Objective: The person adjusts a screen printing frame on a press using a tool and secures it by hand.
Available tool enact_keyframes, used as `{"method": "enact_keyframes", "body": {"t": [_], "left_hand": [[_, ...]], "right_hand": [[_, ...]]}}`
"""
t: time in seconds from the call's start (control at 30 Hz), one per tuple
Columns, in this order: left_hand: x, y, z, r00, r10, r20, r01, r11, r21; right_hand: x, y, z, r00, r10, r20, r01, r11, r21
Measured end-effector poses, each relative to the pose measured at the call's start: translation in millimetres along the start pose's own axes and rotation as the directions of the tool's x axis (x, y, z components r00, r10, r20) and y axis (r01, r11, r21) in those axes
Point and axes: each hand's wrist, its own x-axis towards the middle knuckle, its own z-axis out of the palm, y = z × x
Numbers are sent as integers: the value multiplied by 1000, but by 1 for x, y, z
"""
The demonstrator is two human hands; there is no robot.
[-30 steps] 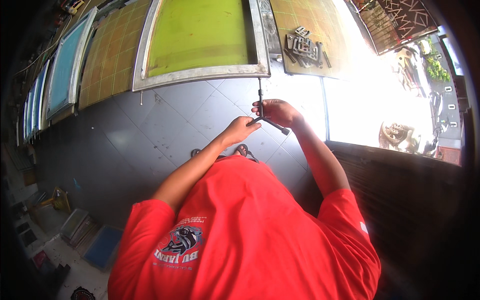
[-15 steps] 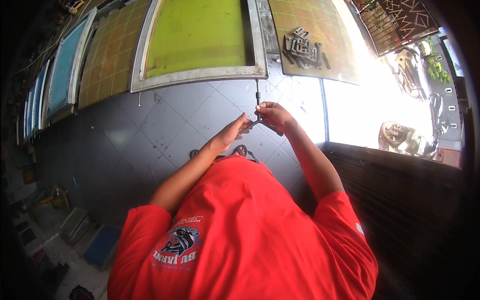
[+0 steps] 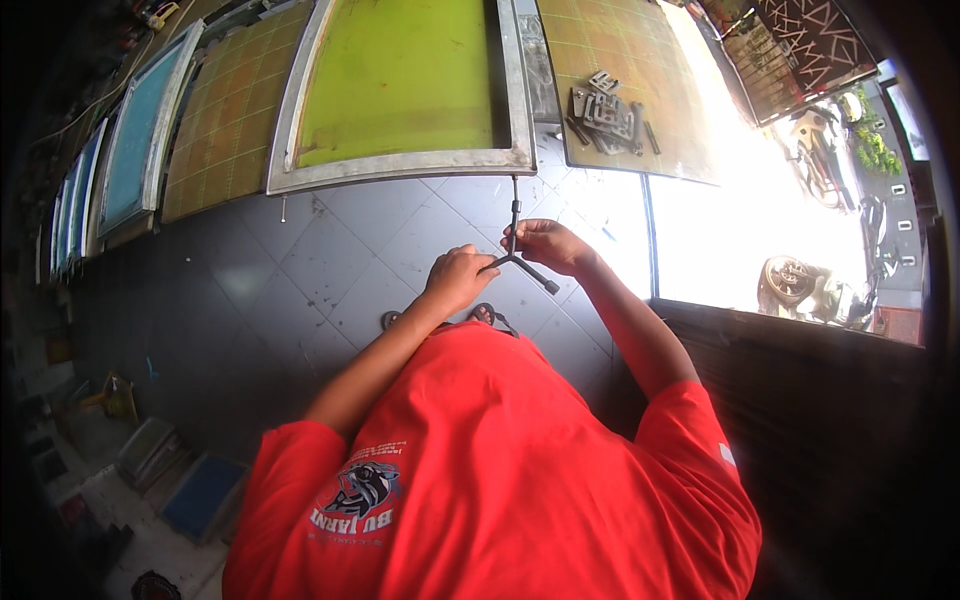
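Observation:
A dark Y-shaped socket wrench [image 3: 533,273] stands with its upper socket on a thin bolt [image 3: 515,188] at the near edge of an aluminium frame [image 3: 400,165] holding yellow-green mesh. My left hand [image 3: 458,275] is closed on the wrench's left arm, its thumb along the bar. My right hand [image 3: 550,247] is closed round the upright shaft just above the junction, fingertips pinching it. The right arm of the wrench points down and to the right, free of both hands.
A board with a pile of metal parts [image 3: 610,120] is right of the frame. Gridded boards [image 3: 225,110] and blue screens [image 3: 140,130] line the left. Stacked panels [image 3: 200,495] lie at lower left. Grey tiled floor [image 3: 330,260] spreads below; a bright doorway is on the right.
Half a second ago my left fingers were looser and raised along the wrench arm; they now grip it. The wrench has turned slightly, and the whole view has shifted a little.

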Motion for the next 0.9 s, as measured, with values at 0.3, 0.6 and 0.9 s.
{"method": "enact_keyframes", "body": {"t": [0.3,0.6,0.9], "left_hand": [[21,11,5,884,-143,446,270,933,-236],[2,-3,-3,789,191,583,590,24,-807],[-13,-28,-10,922,-109,372,316,767,-559]], "right_hand": [[0,7,-5,1000,-11,9,11,999,45],[9,9,-1,997,-22,-76,22,1000,2],[14,8,5,982,24,-185,-29,999,-29]]}}
